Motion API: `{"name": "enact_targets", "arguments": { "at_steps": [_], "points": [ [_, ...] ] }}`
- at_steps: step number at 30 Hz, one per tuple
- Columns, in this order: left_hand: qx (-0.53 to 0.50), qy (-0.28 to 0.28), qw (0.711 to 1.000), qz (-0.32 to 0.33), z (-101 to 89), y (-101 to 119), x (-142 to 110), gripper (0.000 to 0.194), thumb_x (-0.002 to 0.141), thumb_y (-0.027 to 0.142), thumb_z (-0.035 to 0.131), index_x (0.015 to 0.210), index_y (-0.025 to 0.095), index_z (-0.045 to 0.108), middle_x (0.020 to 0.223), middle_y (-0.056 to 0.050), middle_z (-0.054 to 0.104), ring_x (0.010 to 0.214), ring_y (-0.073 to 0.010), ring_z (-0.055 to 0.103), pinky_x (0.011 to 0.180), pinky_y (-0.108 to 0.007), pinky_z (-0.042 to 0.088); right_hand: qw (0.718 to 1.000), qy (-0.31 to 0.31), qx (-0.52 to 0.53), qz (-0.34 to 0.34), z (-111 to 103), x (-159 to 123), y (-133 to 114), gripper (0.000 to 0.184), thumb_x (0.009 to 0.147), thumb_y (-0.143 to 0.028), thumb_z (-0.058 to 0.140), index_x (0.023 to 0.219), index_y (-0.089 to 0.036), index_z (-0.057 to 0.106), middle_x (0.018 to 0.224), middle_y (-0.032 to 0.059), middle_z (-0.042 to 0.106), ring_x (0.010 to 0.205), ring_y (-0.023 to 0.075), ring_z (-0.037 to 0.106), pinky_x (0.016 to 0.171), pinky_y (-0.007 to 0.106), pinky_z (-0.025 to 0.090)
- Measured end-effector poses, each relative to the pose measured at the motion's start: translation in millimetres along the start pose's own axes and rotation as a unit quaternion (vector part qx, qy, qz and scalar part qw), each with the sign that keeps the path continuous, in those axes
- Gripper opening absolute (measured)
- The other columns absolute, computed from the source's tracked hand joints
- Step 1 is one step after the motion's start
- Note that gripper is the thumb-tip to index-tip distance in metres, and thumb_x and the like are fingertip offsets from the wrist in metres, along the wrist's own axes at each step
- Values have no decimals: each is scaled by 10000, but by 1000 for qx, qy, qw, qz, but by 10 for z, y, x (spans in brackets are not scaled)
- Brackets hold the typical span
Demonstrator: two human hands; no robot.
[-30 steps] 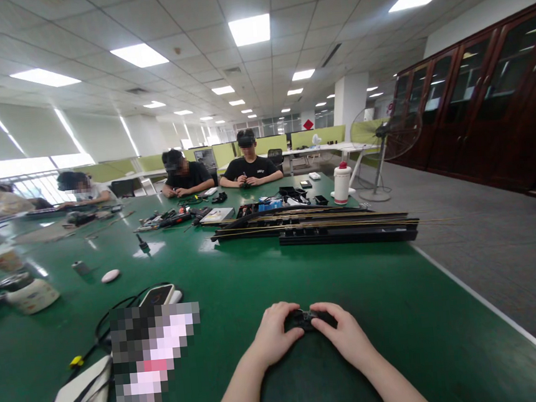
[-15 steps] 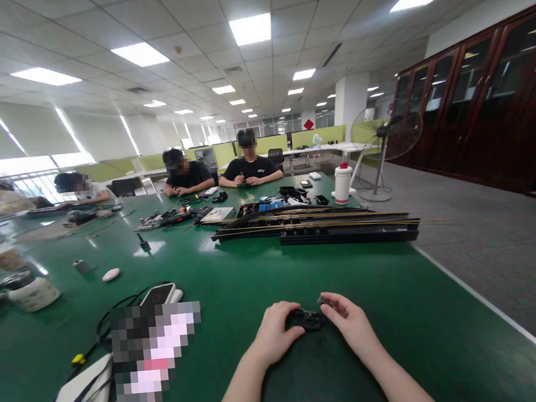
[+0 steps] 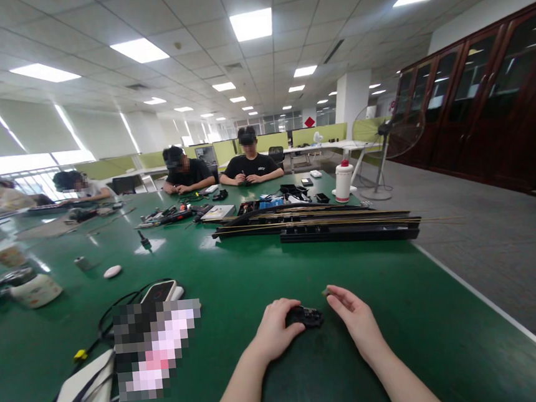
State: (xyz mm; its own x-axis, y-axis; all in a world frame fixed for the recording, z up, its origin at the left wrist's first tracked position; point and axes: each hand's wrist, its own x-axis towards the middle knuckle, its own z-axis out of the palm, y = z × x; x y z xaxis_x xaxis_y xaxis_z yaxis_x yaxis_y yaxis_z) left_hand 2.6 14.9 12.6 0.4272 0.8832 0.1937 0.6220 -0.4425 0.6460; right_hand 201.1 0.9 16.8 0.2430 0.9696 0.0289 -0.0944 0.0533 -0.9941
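I have the left hand (image 3: pixel 278 328) hold the black gadget (image 3: pixel 309 317) at the green counter (image 3: pixel 398 290) and the right hand (image 3: pixel 355 320) pinch a tiny piece (image 3: pixel 325 292) near it, so I should pinch gently and hold the gadget steady.

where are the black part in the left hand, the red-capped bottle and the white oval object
Black part (image 3: pixel 309 317): head view, middle of its exposed surface.
Red-capped bottle (image 3: pixel 343 184): head view, its white body.
White oval object (image 3: pixel 113 271): head view, its top.
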Motion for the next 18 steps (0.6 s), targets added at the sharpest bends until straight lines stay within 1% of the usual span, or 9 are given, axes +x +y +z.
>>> {"name": "enact_targets", "arguments": {
  "at_steps": [7,18],
  "points": [
    [3,1,1000,-2,0,-6,6,387,729,224,630,1108,225,553,1085,-34,598,1016,-212,511,912,-339,373,1000,11,25,5,-4,26,49,473,561,-497,726,908,-180,665,949,91,712,951,262,636,929,426,443],
    [5,-5,1000,-5,-13,12,1,391,736,243,619,1119,231,545,1094,-35,590,1026,-216,507,921,-341,371,999,19,25,15,-7,12,15,492,559,-522,718,916,-187,670,966,91,711,964,267,635,921,416,457]
  ]
}}
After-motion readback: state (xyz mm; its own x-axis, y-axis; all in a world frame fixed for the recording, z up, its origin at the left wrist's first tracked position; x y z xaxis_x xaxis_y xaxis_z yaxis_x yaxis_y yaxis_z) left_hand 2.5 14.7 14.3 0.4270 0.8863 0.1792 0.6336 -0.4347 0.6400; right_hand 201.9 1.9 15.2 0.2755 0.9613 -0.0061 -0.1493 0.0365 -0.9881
